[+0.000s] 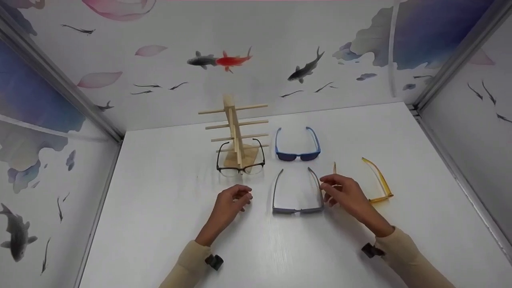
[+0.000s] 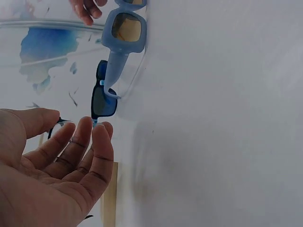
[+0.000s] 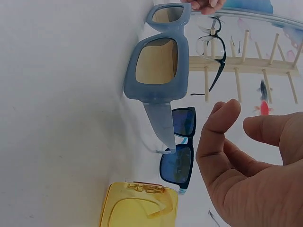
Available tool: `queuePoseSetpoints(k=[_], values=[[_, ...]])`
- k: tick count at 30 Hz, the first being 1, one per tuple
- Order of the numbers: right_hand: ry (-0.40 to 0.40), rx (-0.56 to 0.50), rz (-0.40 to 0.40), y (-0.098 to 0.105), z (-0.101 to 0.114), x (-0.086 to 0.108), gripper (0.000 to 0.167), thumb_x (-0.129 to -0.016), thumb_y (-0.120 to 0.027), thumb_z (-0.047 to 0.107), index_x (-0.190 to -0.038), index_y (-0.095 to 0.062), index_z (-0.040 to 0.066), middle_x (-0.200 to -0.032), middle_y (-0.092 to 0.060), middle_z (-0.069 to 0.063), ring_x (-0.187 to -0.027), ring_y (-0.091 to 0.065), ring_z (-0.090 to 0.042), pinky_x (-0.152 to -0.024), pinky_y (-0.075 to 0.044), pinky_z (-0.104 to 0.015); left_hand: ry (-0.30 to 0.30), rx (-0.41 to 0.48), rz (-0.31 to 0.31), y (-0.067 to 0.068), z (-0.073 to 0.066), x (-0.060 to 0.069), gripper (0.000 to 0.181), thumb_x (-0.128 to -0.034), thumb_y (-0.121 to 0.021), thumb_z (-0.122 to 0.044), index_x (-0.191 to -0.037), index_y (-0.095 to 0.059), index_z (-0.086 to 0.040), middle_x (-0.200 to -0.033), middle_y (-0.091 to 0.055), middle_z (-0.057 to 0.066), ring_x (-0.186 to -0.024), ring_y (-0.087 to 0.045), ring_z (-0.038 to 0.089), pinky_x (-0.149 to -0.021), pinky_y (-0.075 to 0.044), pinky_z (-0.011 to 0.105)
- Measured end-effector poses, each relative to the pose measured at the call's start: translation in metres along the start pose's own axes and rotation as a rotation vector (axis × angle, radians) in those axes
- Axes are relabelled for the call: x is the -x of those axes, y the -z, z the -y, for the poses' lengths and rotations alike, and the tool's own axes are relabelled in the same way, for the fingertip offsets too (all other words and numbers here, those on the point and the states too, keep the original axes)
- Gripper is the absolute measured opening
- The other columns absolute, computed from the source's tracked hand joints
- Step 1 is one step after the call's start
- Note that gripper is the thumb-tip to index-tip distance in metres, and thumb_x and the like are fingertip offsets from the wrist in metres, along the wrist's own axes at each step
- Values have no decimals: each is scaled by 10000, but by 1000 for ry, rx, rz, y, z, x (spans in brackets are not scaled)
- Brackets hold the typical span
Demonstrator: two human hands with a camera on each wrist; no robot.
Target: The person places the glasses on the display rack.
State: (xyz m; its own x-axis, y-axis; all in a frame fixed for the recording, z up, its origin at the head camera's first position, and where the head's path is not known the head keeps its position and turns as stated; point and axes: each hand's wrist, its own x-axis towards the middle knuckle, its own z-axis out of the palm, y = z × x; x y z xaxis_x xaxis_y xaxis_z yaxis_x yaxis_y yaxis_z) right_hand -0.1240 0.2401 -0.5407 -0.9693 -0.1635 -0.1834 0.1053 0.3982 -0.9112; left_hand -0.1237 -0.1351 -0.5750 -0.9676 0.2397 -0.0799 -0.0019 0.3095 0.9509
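Grey-blue sunglasses (image 1: 298, 210) lie on the white table between both hands, temples unfolded toward the back. My right hand (image 1: 345, 196) hovers beside their right temple. In the right wrist view, its thumb and fingers (image 3: 215, 137) are bent loosely with a gap between them and nothing held. To the left of the sunglasses is my left hand (image 1: 232, 202), its fingers (image 2: 102, 156) relaxed and holding nothing. Just behind that hand, black-framed clear glasses (image 1: 241, 169) hang at the lowest level of a wooden display stand (image 1: 233, 128).
Blue sunglasses with dark lenses (image 1: 298, 157) sit behind the grey-blue pair, right of the stand. Yellow glasses (image 1: 382, 180) lie on the right, partly hidden by the right hand. The stand's upper pegs stick out both sides. Printed panels (image 1: 256, 36) wall in the white table (image 1: 152, 224).
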Motion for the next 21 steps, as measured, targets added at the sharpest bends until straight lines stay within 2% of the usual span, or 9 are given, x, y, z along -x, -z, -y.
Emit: queuePoseSetpoints(k=[10, 21], values=[[-5, 20, 11, 0, -10, 8, 355, -1113, -674, 158, -1394, -660, -57, -1309, -695, -261, -891, -746, -274, -721, -649, -286, 18, 14, 35, -20, 2, -1, 306, -1078, -702, -157, -1316, -726, 35, -1075, -753, 62, -941, -747, 247, -703, -648, 346], [-53, 46, 26, -6, -14, 12, 396, -1099, -675, 120, -1451, -617, -51, -1369, -677, -261, -869, -731, -239, -709, -651, -300, 13, 42, 84, -35, -2, -7, 340, -1089, -695, -170, -1365, -710, 28, -1105, -757, 57, -963, -755, 227, -720, -640, 341]])
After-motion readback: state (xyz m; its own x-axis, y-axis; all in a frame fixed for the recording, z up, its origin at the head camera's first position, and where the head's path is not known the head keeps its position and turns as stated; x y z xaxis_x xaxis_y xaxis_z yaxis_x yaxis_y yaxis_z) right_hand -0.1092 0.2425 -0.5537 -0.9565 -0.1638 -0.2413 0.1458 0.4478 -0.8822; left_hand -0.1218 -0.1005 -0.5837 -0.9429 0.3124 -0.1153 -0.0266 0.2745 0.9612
